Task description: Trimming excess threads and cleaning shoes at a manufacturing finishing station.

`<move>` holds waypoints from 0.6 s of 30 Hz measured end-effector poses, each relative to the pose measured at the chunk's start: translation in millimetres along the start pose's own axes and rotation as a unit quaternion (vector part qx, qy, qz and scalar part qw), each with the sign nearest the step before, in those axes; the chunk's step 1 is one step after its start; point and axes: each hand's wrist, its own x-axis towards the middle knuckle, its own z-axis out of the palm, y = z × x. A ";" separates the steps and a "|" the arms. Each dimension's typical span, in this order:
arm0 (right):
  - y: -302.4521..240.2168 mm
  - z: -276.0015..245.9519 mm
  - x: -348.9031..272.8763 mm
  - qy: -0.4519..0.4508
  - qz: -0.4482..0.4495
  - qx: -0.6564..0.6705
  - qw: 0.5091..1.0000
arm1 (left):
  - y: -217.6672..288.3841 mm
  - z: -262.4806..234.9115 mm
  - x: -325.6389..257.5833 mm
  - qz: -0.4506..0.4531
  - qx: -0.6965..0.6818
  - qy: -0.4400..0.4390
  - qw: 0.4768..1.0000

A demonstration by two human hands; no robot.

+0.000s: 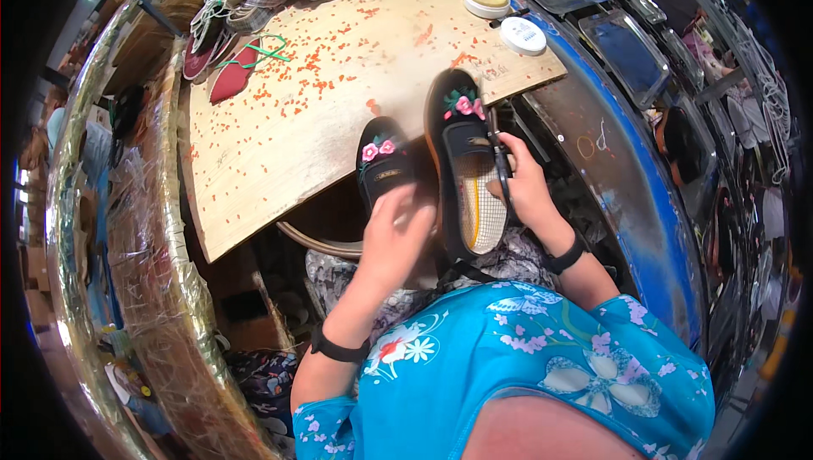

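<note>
Her left hand (396,236) covers the heel of a small black shoe (383,168) with pink flowers, grip closed on it at the wooden desk's (279,155) near edge. Right hand (523,185) clasps the larger matching shoe (464,164) just beside; its fingertips are hidden. Two round white tins (505,16) sit at the desk's far corner

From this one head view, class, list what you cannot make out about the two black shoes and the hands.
- Left shoe: its heel end is hidden under the left hand.
- Left hand: blurred, so its grip is unclear.
- Right shoe: its sole faces away, and its right edge is hidden by the right hand.
- Round tins on the wooden board: too small to tell their contents.
</note>
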 end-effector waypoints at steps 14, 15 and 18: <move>14.4 16.3 -6.0 -0.147 0.159 0.199 0.956 | -38.5 -23.6 23.4 0.051 0.416 0.132 0.898; 20.5 8.8 -0.3 -0.160 0.177 0.246 0.939 | -41.0 -37.0 13.6 0.058 0.324 0.150 0.932; 19.4 6.6 0.0 -0.288 0.183 0.220 0.914 | -37.2 -82.9 -40.1 -0.170 -0.198 0.162 0.952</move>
